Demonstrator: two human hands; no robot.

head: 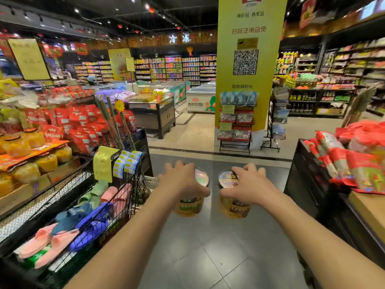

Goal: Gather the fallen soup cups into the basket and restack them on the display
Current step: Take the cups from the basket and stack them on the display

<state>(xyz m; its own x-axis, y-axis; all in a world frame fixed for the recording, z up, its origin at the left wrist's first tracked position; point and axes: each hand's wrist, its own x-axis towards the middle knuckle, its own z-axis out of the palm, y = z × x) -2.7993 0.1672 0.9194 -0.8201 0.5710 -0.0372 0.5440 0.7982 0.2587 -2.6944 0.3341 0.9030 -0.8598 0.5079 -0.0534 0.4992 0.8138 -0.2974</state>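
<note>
The left grip (183, 180) is closed over the top of the pale-lidded soup cup (189, 207), with the fingers curled round the rim from above. The right grip (250, 184) holds the dark-lidded soup cup (234, 208) in the same manner. Both cups are upright, side by side and just apart, out in front of the person above the grey tiled floor (218, 257) of the aisle; they appear to be carried clear of it. The step in hand is judged to be transport: two cups are gathered and neither is deposited. A white slatted object (151, 182) shows just left of the left grip, partly hidden behind the wire bin of slippers (87, 217); it may be the basket, but this cannot be confirmed. A table of red packets (354, 163) stands to the right. No soup-cup display is identifiable. The next move calls for locating the basket, lowering each cup level, and releasing only once its base is seated, since a hold at the rim gives little control against tilt.
</note>
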